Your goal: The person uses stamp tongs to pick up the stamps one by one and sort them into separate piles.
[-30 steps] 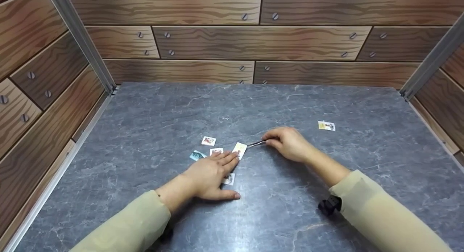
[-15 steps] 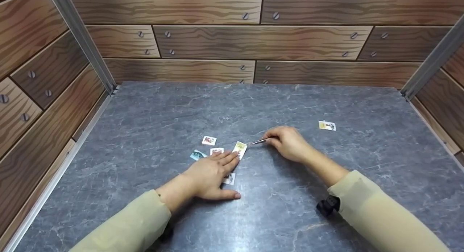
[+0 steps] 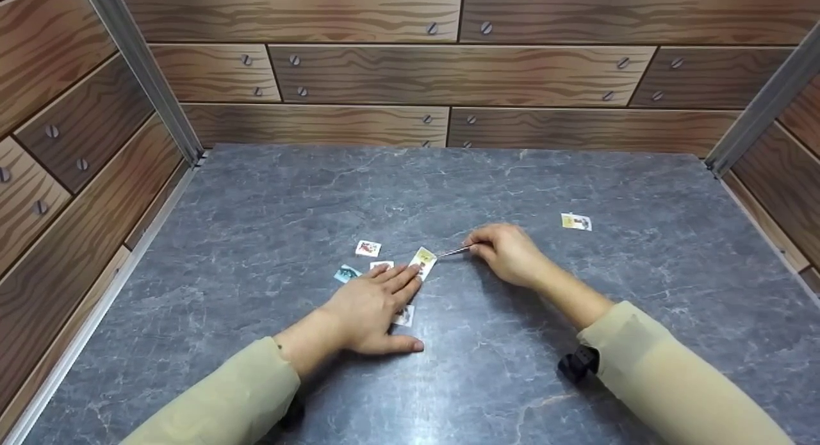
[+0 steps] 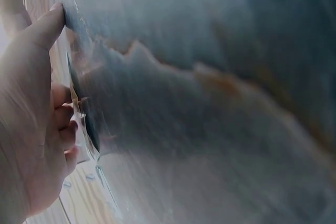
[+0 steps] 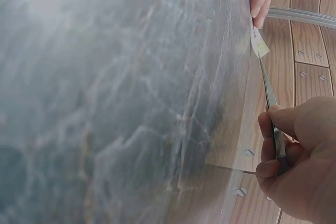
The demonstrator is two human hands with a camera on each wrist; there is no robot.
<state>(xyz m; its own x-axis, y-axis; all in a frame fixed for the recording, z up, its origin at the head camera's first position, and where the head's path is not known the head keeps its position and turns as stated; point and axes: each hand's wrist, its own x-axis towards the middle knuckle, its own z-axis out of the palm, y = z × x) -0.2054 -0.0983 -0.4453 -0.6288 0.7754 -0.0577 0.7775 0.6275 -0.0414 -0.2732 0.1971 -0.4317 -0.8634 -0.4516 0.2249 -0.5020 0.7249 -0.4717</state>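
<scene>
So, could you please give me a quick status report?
Right hand pinching tweezers, tips at yellow-and-white slip. Left hand resting on its near end. Other slips partly hidden beneath.

The left hand partly hides the yellow-topped slip, the white slip and the dark-printed slip; their print is too small to read. The bench is cut off at its near edge.

Back and side walls in brown wood-plank print with slotted screw heads; two grey metal corner posts; one white-veined, blue-grey marble-pattern tabletop, a bright light reflection at its near centre.
</scene>
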